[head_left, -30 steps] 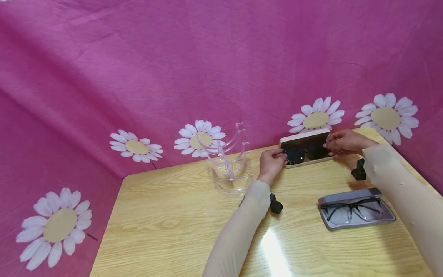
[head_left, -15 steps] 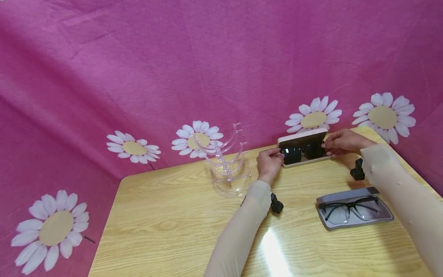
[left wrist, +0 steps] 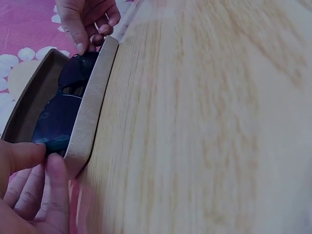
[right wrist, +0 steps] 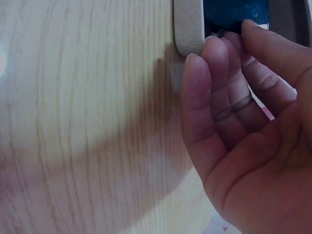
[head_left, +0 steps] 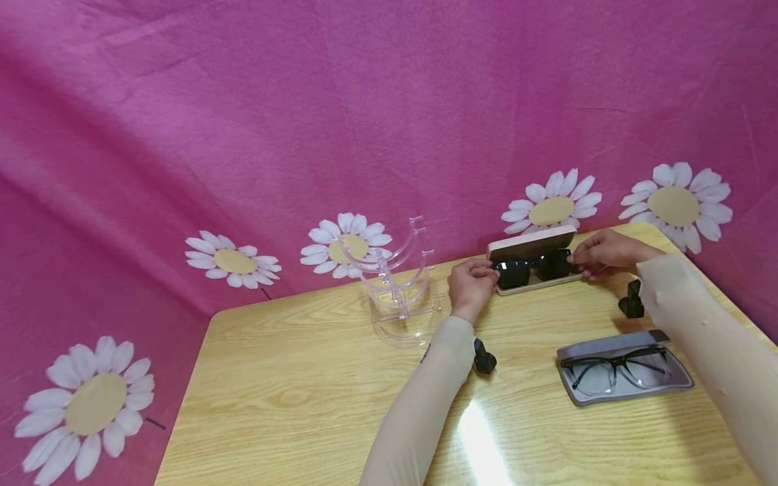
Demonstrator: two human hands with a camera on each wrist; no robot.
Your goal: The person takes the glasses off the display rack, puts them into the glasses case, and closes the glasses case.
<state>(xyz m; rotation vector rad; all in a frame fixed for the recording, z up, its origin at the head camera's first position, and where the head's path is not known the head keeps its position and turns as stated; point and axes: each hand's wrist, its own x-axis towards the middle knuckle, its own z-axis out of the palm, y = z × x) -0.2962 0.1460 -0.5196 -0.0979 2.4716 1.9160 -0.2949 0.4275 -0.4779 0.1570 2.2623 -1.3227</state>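
Dark sunglasses [head_left: 514,274] sit in the open beige case [head_left: 530,239] at the back right of the table, lenses facing me. My left hand [head_left: 471,289] pinches their left end between thumb and fingers; the left wrist view shows this thumb [left wrist: 30,155] on the frame's corner. At the other end, my right hand [head_left: 615,251] pinches the frame's right corner. In the right wrist view its thumb [right wrist: 273,46] lies against the dark lens [right wrist: 236,12], the other fingers curled beside the case's end wall [right wrist: 189,29].
Nearer me on the right, clear-lensed eyeglasses [head_left: 618,368] with a dark frame lie in an open grey case [head_left: 585,348]. A clear plastic tiered stand [head_left: 401,304] is left of my left hand. Behind the wooden table [head_left: 292,398] hangs a pink flowered cloth [head_left: 389,108].
The sunglasses have tipped up a little between my hands, so both lenses and the bridge show more distinctly. The case has stayed in place.
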